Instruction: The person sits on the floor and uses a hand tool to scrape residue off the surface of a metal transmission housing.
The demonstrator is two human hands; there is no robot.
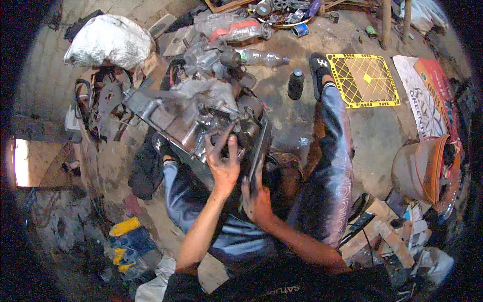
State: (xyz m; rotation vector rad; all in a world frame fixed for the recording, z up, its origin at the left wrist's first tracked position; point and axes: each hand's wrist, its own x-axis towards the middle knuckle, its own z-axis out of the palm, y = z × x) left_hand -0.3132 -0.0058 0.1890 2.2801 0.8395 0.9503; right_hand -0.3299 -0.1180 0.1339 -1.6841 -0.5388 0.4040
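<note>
A greasy grey metal engine casing [171, 118] lies tilted between my legs. My left hand [224, 163] rests against its near right side. The fingers are spread apart around a dark opening and seem to hold nothing. A long dark cover-like metal piece [259, 148] stands on edge at the right end of the casing. My right hand [257, 201] grips its lower end, thumb up along the outer side; some fingers are hidden behind it. Whether this piece is fixed to the casing I cannot tell. More grimy engine parts [206, 60] sit just beyond.
A dark bottle [296, 84] stands ahead of my right knee. Clear plastic bottles [261, 58] lie beyond the engine. A yellow plastic grate [363, 80] is beside my right foot. Right are a bucket [417, 168] and cardboard scraps [387, 231]; a white sack [110, 43] sits far left.
</note>
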